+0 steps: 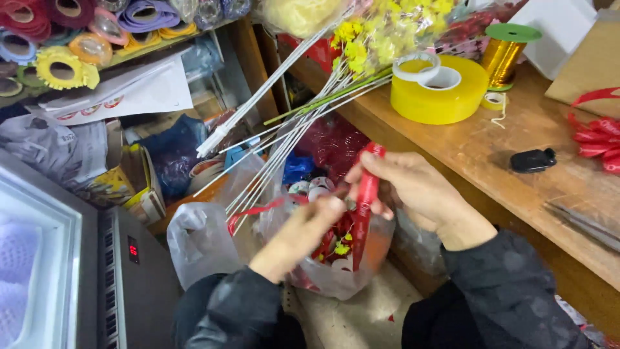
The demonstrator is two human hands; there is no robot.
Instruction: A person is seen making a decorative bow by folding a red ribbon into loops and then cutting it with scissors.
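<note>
Right hand (413, 187) closed round a glossy red ribbon strip (366, 200), thumb and fingers pinching its upper part near the top end; strip hanging almost straight down from that grip, lower end in front of a clear plastic bag (336, 274) full of red scraps and small yellow bits. Left hand (303, 232) curled shut, fingertips pinched on the same strip or on a thinner red strand (258, 212) trailing off to the left; hard to tell which, since the fingers cover the spot. Both hands close together above the bag's open mouth, dark sleeves at both wrists.

Behind the hands, a bundle of thin white wire stems (284, 139) slanting up to the right into a cluster of small yellow artificial flowers (371, 35). To the right, a wooden worktop (510, 139) carrying a large yellow roll of adhesive tape (442, 97) with a smaller white tape roll (416, 64) resting on top; just beside them a spool of gold ribbon with a green cap (507, 52); nearer the edge a small black oval object (533, 160); at the far right a pile of red ribbon loops (597, 136). On the left, a white plastic bag (200, 242) just beside the clear one; above, a shelf with rolls of coloured ribbon (64, 39); at lower left a grey appliance with a small red display (132, 249).
</note>
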